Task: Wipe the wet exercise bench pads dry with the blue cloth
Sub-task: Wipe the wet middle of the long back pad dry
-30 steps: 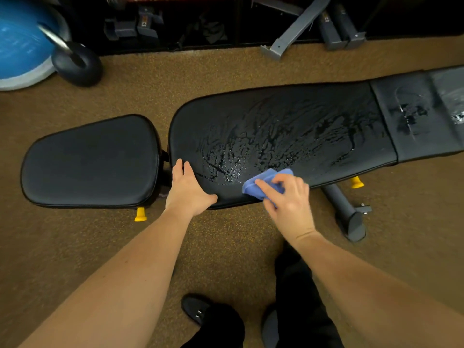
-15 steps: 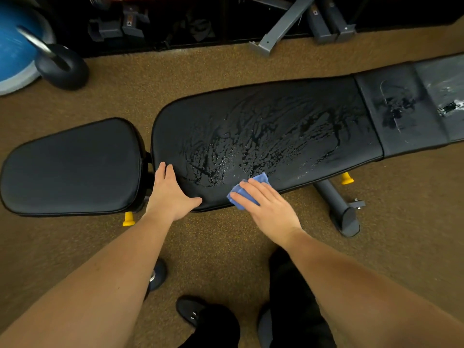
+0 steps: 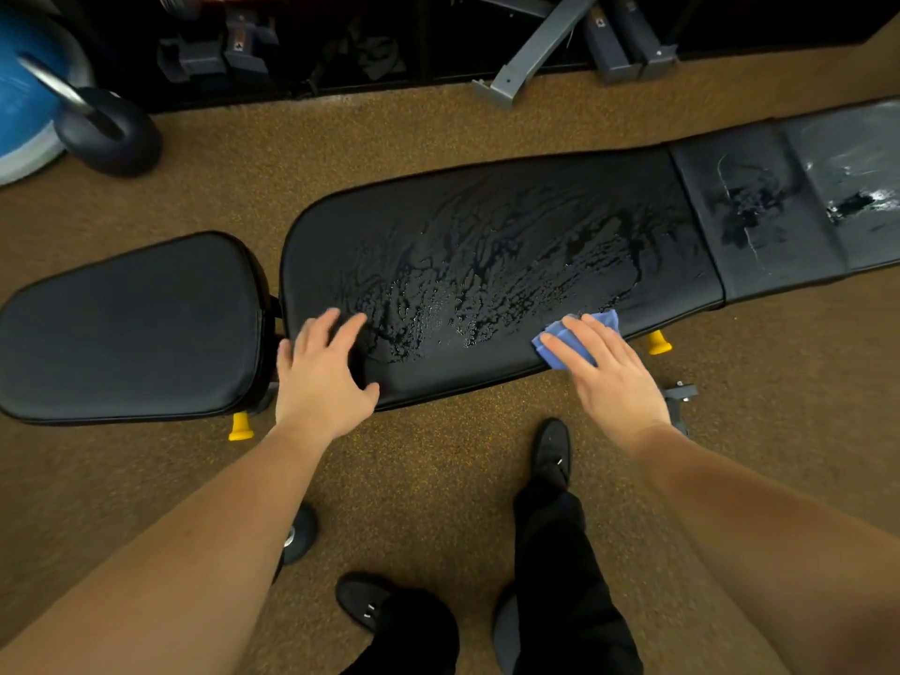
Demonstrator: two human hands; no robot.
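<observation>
The long black back pad (image 3: 487,226) lies across the middle, its surface streaked with water beads. My right hand (image 3: 609,377) presses the blue cloth (image 3: 560,341) flat onto the pad's near edge, right of centre. My left hand (image 3: 324,377) rests with fingers spread on the pad's near left corner and holds nothing. The smaller seat pad (image 3: 126,328) sits to the left and looks dry. Two further pad sections (image 3: 759,207) on the right carry wet smears.
Brown carpet surrounds the bench. Yellow knobs (image 3: 240,426) stick out under the pads. A dumbbell (image 3: 107,124) and a blue ball (image 3: 19,80) lie at the far left, metal frames (image 3: 531,51) at the back. My feet (image 3: 553,450) stand close to the bench.
My right hand has slid the cloth rightward along the pad's near edge. My left hand has stayed on the left corner, its fingers now more spread. My right foot has stepped forward.
</observation>
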